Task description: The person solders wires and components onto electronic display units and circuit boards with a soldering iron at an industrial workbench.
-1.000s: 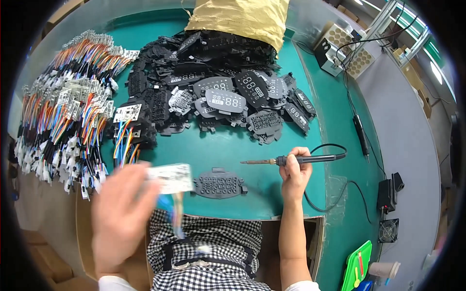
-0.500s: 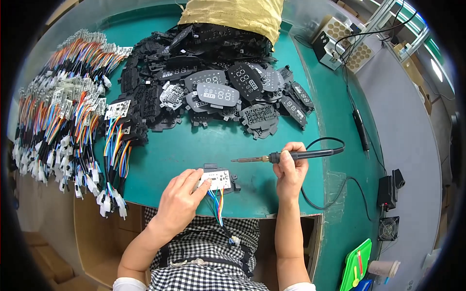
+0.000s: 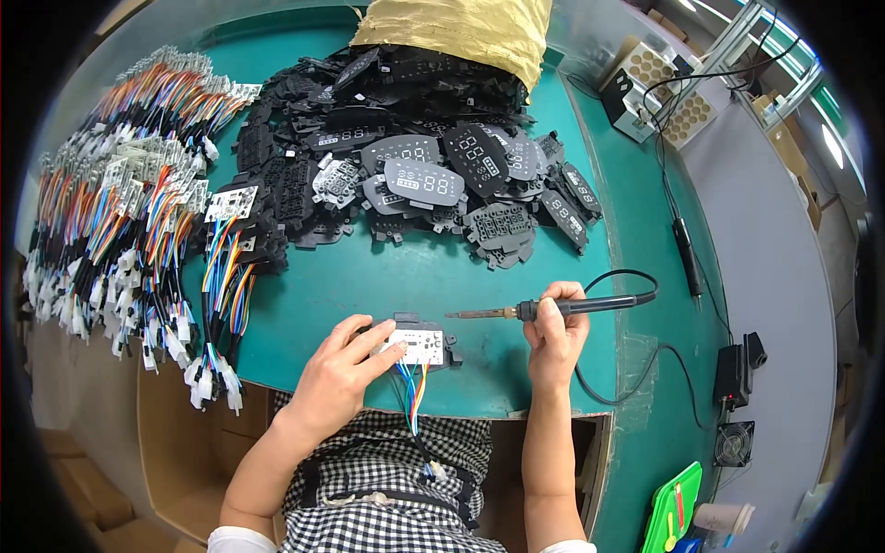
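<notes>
A white circuit board (image 3: 422, 347) lies on a dark plastic housing (image 3: 406, 319) near the table's front edge. Several coloured wires (image 3: 411, 392) run from the board over the edge to a white connector. My left hand (image 3: 339, 373) rests at the board's left side, fingers stretched and apart, with fingertips touching the board. In my right hand (image 3: 556, 346) is a soldering iron (image 3: 590, 305), its handle pinched between thumb and fingers. The iron's tip points left and hovers just above and right of the board, apart from it.
Black display housings (image 3: 424, 180) are heaped at the back before a yellow sack (image 3: 456, 32). Wired circuit boards (image 3: 120, 198) pile up at the left. The iron's cord (image 3: 636, 392) loops on the right, near a black screwdriver-like tool (image 3: 685, 258), small fan (image 3: 734, 444) and green tray (image 3: 671, 507).
The whole view has shifted slightly. The fingers of my left hand are a little more spread on the board. The soldering iron stays held in nearly the same place, beside the board.
</notes>
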A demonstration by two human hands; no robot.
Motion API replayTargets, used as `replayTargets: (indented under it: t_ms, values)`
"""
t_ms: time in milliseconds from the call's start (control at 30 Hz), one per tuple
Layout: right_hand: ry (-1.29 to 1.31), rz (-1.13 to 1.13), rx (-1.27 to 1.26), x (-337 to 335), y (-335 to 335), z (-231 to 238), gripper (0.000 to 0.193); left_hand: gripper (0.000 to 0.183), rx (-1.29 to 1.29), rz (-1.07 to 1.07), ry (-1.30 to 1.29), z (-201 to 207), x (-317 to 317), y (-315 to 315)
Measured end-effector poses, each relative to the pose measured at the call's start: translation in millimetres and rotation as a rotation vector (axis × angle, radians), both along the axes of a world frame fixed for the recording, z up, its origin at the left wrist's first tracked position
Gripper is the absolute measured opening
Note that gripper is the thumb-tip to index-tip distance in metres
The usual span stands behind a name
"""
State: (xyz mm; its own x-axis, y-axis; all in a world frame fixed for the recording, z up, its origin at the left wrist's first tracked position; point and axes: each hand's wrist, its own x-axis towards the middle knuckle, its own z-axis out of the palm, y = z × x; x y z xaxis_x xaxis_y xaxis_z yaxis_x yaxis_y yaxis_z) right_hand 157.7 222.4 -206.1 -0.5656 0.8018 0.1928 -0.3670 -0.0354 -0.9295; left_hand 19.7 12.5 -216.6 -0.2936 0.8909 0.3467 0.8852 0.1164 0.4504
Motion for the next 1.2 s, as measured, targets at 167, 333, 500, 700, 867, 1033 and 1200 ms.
replayTargets:
  t_ms: [167, 333, 500, 700, 867, 1033, 1200]
  values:
    - [0.010, 0.004, 0.009, 1.6, 0.8, 0.2, 0.016, 0.044, 0.003, 0.025, 0.000, -3.5, 3.7, -2.9]
    - [0.017, 0.001, -0.003, 1.9, 0.2, -0.4, 0.016, 0.043, 0.028, 0.071, -0.006, -4.0, 6.9, -2.5]
    - [0.009, -0.001, -0.003, 3.6, -1.0, 0.4, 0.016, 0.040, 0.017, 0.029, -0.007, -2.0, -13.3, 0.6]
    - [-0.013, 0.005, 0.005, 3.2, -0.4, -1.8, 0.016, 0.035, -0.014, 0.075, -0.014, -3.5, -6.3, -2.8]
    - [-0.034, 0.039, 0.003, 4.1, -2.4, -0.4, 0.016, 0.038, -0.063, 0.025, -0.073, 0.5, -13.0, -4.9]
    - [-0.037, 0.029, -0.011, 1.6, -2.4, 0.2, 0.015, 0.037, 0.004, 0.093, 0.045, -1.8, -2.1, -2.9]
    - [-0.047, 0.009, 0.002, -0.1, -4.8, 1.6, 0.015, 0.037, 0.044, 0.107, 0.047, -6.8, -2.6, -2.8]
